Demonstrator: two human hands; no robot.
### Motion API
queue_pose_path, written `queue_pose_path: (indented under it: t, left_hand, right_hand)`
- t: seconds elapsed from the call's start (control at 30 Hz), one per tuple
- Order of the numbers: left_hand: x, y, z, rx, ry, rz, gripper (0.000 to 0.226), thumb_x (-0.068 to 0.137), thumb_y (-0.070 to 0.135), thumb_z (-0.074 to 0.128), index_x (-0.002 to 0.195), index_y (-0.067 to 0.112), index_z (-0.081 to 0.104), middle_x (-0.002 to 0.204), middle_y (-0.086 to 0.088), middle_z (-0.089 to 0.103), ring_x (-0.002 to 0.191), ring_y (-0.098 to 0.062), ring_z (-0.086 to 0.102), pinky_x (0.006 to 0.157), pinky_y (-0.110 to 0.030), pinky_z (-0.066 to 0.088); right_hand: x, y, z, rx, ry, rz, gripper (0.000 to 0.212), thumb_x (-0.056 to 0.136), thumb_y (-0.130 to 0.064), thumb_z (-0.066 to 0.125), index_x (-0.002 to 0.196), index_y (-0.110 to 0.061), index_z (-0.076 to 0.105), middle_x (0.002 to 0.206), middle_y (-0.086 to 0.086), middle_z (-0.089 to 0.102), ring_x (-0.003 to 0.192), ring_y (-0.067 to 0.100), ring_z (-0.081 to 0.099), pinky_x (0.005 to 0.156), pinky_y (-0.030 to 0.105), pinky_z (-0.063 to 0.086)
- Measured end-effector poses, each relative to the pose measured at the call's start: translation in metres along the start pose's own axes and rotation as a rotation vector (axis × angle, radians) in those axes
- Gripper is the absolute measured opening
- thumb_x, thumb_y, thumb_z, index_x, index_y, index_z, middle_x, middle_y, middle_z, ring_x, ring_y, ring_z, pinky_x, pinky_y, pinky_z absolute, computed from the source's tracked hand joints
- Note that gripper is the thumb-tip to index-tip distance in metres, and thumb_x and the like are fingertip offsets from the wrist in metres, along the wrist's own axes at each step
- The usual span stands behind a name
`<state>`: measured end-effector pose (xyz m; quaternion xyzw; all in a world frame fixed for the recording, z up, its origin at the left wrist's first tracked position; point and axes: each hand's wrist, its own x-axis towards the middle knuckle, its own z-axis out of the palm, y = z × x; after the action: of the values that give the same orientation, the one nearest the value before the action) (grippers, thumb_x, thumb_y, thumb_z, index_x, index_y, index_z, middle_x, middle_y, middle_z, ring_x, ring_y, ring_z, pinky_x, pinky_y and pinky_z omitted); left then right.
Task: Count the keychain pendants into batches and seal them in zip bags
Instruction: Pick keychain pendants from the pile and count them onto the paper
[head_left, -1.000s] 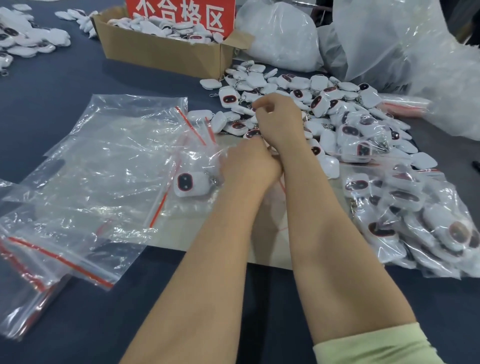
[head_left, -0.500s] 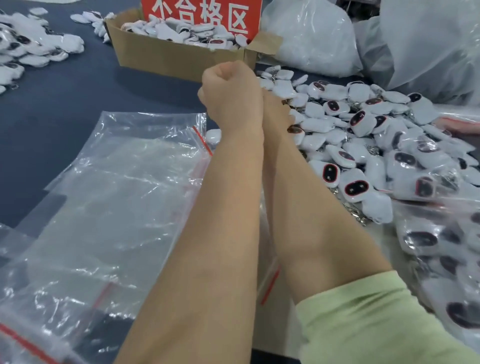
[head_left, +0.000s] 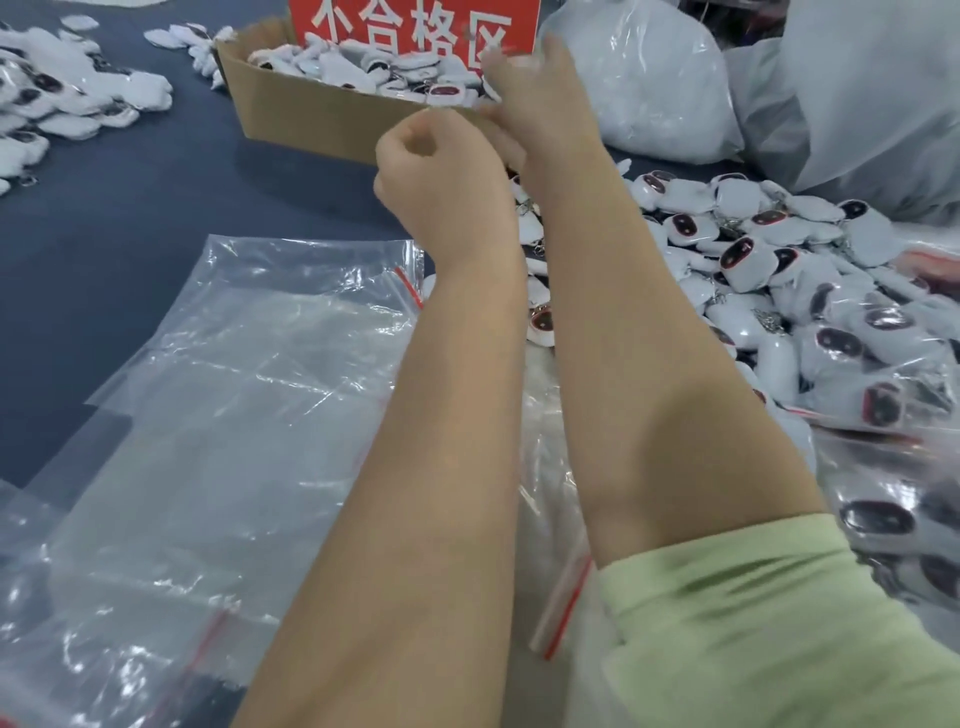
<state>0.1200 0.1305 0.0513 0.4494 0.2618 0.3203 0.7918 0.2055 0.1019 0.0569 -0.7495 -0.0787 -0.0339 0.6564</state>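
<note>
White keychain pendants (head_left: 753, 260) with dark red-rimmed faces lie heaped on the dark table (head_left: 130, 218) to the right of my arms. Clear zip bags (head_left: 234, 415) with red seal strips lie flat at the left. My left hand (head_left: 441, 171) is raised above the pile's edge in a fist, and nothing shows in it. My right hand (head_left: 540, 98) reaches further, over the near rim of a cardboard box (head_left: 311, 119) of pendants. Its fingers are blurred and look spread.
A red sign (head_left: 415, 26) with white characters stands in the box. Filled zip bags (head_left: 883, 405) of pendants lie at the right. Large white plastic sacks (head_left: 649, 88) stand behind the pile. Another heap of pendants (head_left: 78, 104) lies far left.
Both hands have lifted from the pile and the bag and moved forward. The right hand now reaches over the cardboard box; the left stays a fist.
</note>
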Motion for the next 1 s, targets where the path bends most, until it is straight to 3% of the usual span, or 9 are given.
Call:
queue_pose_path:
  t: [0.07,0.2,0.3,0.4,0.47,0.6,0.7,0.8,1.0]
  left_hand:
    - [-0.006,0.0,-0.002,0.002,-0.03,-0.023,0.013,0.091,0.008,0.043,0.095,0.011,0.056,0.103,-0.013,0.059,0.062,-0.009,0.047,0.051,-0.016,0.038]
    - [-0.02,-0.008,-0.007,0.019,-0.053,-0.099,0.011,0.09,0.007,0.043,0.091,0.008,0.054,0.129,-0.023,0.051,0.081,-0.031,0.053,0.065,-0.025,0.042]
    - [-0.038,-0.013,-0.01,0.037,-0.081,-0.16,0.018,0.091,0.008,0.042,0.102,0.005,0.055,0.133,-0.024,0.048,0.112,-0.039,0.051,0.066,-0.03,0.043]
    - [-0.061,-0.015,-0.011,0.134,-0.132,-0.162,0.027,0.091,0.01,0.042,0.114,0.0,0.053,0.135,-0.024,0.047,0.114,-0.039,0.048,0.081,-0.045,0.049]
    - [-0.075,-0.02,-0.016,0.214,-0.187,-0.113,0.024,0.092,0.013,0.044,0.113,0.006,0.054,0.127,-0.017,0.054,0.103,-0.029,0.056,0.076,-0.035,0.046]
    - [-0.105,-0.036,-0.034,0.454,-0.322,0.047,0.021,0.091,0.015,0.048,0.111,0.011,0.055,0.113,-0.001,0.059,0.091,-0.011,0.052,0.071,-0.012,0.039]
    - [-0.12,-0.054,-0.048,0.652,-0.387,0.12,0.021,0.09,0.018,0.05,0.109,0.012,0.055,0.113,-0.004,0.059,0.104,-0.02,0.054,0.086,-0.028,0.042]
    - [-0.132,-0.069,-0.057,0.826,-0.449,0.189,0.023,0.088,0.018,0.051,0.108,0.01,0.057,0.112,-0.008,0.06,0.107,-0.026,0.054,0.093,-0.038,0.043]
    - [-0.128,-0.074,-0.064,0.927,-0.508,0.263,0.023,0.088,0.015,0.046,0.107,0.013,0.059,0.106,-0.005,0.062,0.102,-0.025,0.056,0.089,-0.037,0.045]
  right_hand:
    - [-0.015,-0.002,-0.006,0.084,-0.084,-0.028,0.065,0.092,0.005,0.05,0.147,-0.011,0.019,0.09,0.007,0.056,0.076,0.013,0.061,0.067,0.018,0.054]
    - [-0.057,0.01,-0.022,-0.143,-0.228,0.119,0.027,0.092,0.008,0.044,0.114,-0.008,0.049,0.085,0.005,0.053,0.041,-0.005,0.05,0.04,0.006,0.038]
    - [-0.075,0.022,-0.041,-0.036,-0.04,0.204,0.033,0.092,0.007,0.045,0.124,0.002,0.054,0.087,0.012,0.058,0.04,0.002,0.052,0.038,0.01,0.037]
    - [-0.09,0.026,-0.066,0.013,0.151,0.188,0.027,0.091,0.004,0.04,0.11,-0.005,0.059,0.084,0.01,0.065,0.061,0.011,0.062,0.056,0.019,0.053]
    - [-0.103,0.028,-0.085,-0.059,0.226,0.179,0.025,0.09,0.001,0.039,0.101,-0.01,0.058,0.081,0.006,0.066,0.067,0.017,0.063,0.074,0.032,0.056]
    - [-0.141,0.032,-0.12,-0.416,0.281,0.14,0.028,0.088,-0.005,0.044,0.106,-0.015,0.062,0.094,0.003,0.068,0.079,0.017,0.065,0.08,0.035,0.054]
    - [-0.169,0.043,-0.131,-0.695,0.269,0.1,0.031,0.09,-0.009,0.047,0.116,-0.014,0.064,0.109,0.001,0.065,0.098,0.017,0.058,0.083,0.026,0.043]
    - [-0.183,0.053,-0.127,-0.866,0.221,0.031,0.034,0.093,-0.013,0.047,0.124,-0.015,0.06,0.127,0.006,0.06,0.117,0.025,0.052,0.098,0.033,0.041]
    - [-0.188,0.07,-0.114,-1.185,0.177,0.062,0.044,0.098,-0.032,0.047,0.137,-0.012,0.047,0.141,0.015,0.044,0.132,0.031,0.034,0.106,0.037,0.026]
